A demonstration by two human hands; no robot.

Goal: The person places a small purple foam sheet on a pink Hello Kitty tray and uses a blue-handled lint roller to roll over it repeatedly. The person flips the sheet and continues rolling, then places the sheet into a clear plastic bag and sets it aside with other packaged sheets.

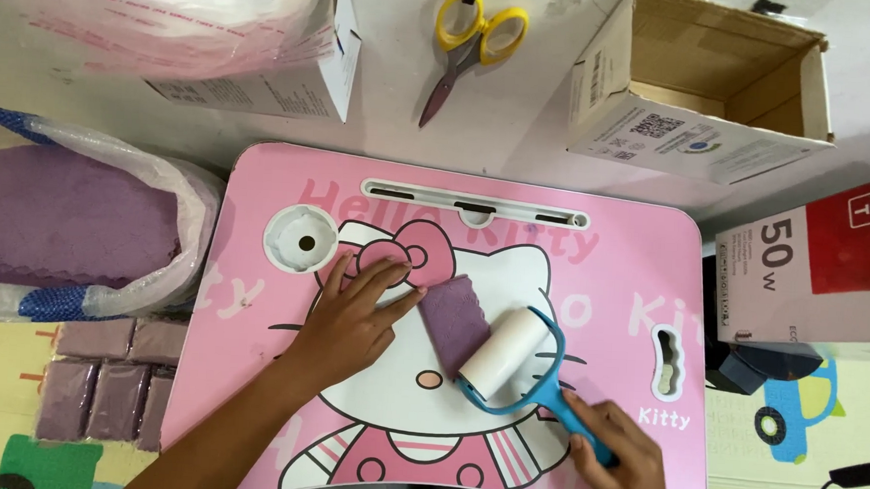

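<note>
— Fingers [379,276] of the left hand [352,320] lie flat and a little spread on the pink lap table [642,275], their tips touching the left edge of the purple cloth [451,320] and pinning it down. What do you make of the other hand?

— Right hand [617,462] is curled shut around the blue handle of the lint roller [513,363]. Its white drum sits on the cloth's right end, just past the left fingertips.

— How does the cloth look?

— Small, roughly square, dull purple, with a fuzzy surface and a wavy, scalloped top edge. It lies flat in the middle of the table, tilted a bit, between the two hands.

— And what can't you see?

— The roller covers the lower right part of the cloth, so its full outline is hidden. The handle's end vanishes inside the right fist, and that hand is partly cut off by the bottom edge. Whether the drum's sheet has picked up anything is too fine to tell.

— Anything off to the side of the left fingers?

— Beyond them to the left, a plastic bag [172,251] holds a stack of similar purple cloths, and wrapped purple packs [110,381] lie below it. Up past the fingertips, yellow-handled scissors [470,43] rest between a white box [265,82] and an open cardboard box [712,75].
</note>
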